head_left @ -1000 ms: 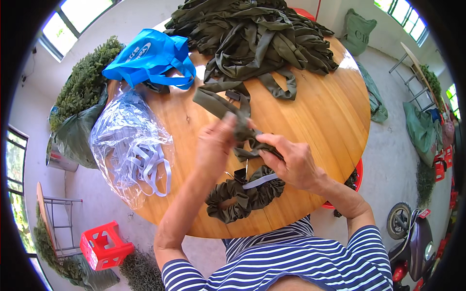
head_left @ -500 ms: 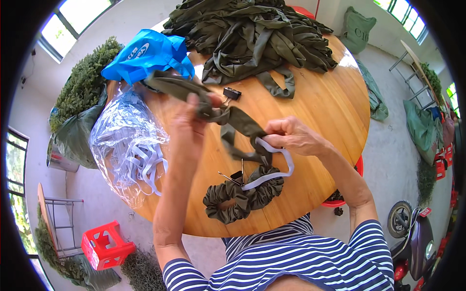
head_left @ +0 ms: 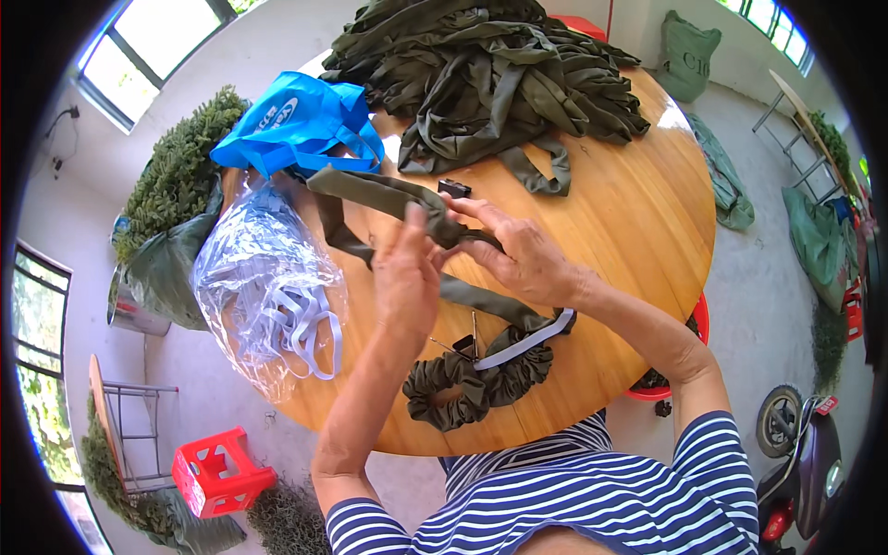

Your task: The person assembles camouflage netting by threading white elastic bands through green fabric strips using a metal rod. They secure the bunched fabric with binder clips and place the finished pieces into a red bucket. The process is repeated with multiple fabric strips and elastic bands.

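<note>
Both my hands work close together above the table on a long olive-green fabric strip (head_left: 375, 191). My left hand (head_left: 410, 273) has its fingers closed around the bunched cloth. My right hand (head_left: 523, 248) pinches the same strip just to the right of it. The strip trails down and right to a white elastic band (head_left: 525, 339), part of which lies bare. Its lower end meets a gathered olive fabric ring (head_left: 442, 400) on the table near me. Beside the ring stands a black binder clip (head_left: 463, 346) with its wire handles up. Another black clip (head_left: 454, 188) lies beyond my hands.
A large heap of olive fabric strips (head_left: 490, 83) covers the table's (head_left: 638, 231) far side. To the left are a blue bag (head_left: 287, 125) and a clear plastic bag (head_left: 259, 250) of white elastic. A red stool (head_left: 222, 472) stands on the floor at lower left.
My right hand has left the white elastic and moved up and left, beside my left hand. The elastic's bare stretch now lies straighter and shorter. The view has shifted slightly.
</note>
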Motion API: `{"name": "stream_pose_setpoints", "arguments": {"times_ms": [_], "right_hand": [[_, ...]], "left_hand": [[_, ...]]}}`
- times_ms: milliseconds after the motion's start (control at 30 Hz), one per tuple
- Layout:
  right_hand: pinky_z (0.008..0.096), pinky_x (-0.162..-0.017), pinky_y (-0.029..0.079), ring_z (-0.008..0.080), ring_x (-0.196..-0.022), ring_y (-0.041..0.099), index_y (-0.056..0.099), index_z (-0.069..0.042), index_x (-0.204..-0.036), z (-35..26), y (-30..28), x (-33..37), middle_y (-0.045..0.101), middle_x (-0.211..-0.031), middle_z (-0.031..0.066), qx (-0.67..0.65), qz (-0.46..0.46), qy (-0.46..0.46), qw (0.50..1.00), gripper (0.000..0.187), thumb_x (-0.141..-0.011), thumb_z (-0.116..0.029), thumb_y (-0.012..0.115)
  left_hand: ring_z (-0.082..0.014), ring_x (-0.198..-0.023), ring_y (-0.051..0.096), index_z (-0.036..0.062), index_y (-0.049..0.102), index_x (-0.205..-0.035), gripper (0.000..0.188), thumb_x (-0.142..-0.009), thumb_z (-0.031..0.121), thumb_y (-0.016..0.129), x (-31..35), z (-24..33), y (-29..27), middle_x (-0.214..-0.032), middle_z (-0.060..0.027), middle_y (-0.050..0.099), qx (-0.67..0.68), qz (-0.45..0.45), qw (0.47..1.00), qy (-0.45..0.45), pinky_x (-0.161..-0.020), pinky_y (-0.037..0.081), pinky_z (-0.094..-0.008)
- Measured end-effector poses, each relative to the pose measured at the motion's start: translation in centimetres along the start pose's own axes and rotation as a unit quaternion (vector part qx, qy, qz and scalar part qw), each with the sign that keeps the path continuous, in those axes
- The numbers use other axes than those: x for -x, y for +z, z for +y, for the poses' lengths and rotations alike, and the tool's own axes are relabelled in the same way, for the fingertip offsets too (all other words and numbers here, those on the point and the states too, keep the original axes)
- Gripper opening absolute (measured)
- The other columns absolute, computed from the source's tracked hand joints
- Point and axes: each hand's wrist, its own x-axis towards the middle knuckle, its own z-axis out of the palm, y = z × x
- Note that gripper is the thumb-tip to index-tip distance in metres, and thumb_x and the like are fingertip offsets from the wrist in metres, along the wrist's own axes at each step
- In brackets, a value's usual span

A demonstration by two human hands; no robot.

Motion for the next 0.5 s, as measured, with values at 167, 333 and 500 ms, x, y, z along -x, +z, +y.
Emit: {"name": "stream_pose_setpoints", "arguments": {"times_ms": [167,333,500], "right_hand": [[0.0422,-0.06,0.043,0.0375,-0.067,0.056,0.038,-0.006,-0.119,-0.8,-0.5,1.2,0.057,-0.071,0.0189,-0.018,-0.007,0.082,0.996,0.038,-0.084,-0.015,0.05],[0.0371,-0.062,0.043,0.0344,-0.071,0.057,0.034,-0.009,-0.125,-2.7,-1.5,2.4,0.06,-0.086,0.0175,0.075,-0.07,0.126,0.987,0.046,-0.083,-0.011,0.054],[0.0412,-0.06,0.044,0.035,-0.068,0.059,0.027,-0.012,-0.13,-2.1,-0.2,2.6,0.06,-0.077,0.0179,0.05,-0.006,0.048,0.998,0.056,-0.081,-0.01,0.053]], "left_hand": [[-0.0095,-0.088,0.056,0.0065,0.059,-0.098,0.019,-0.086,0.02,0.054,1.9,1.1,0.1,-0.095,-0.0009,0.061,-0.105,-0.059,0.993,0.005,-0.07,0.048,-0.0271],[-0.0091,-0.077,0.057,0.0033,0.059,-0.087,0.018,-0.085,0.021,0.056,-1.0,3.4,-2.3,-0.085,-0.0031,0.063,-0.021,-0.035,0.998,0.039,-0.068,0.047,-0.0258],[-0.0086,-0.066,0.057,0.003,0.06,-0.082,0.018,-0.085,0.021,0.057,1.6,-1.8,-0.9,-0.079,-0.0034,0.062,-0.128,0.035,0.991,0.002,-0.064,0.049,-0.0279]]}}
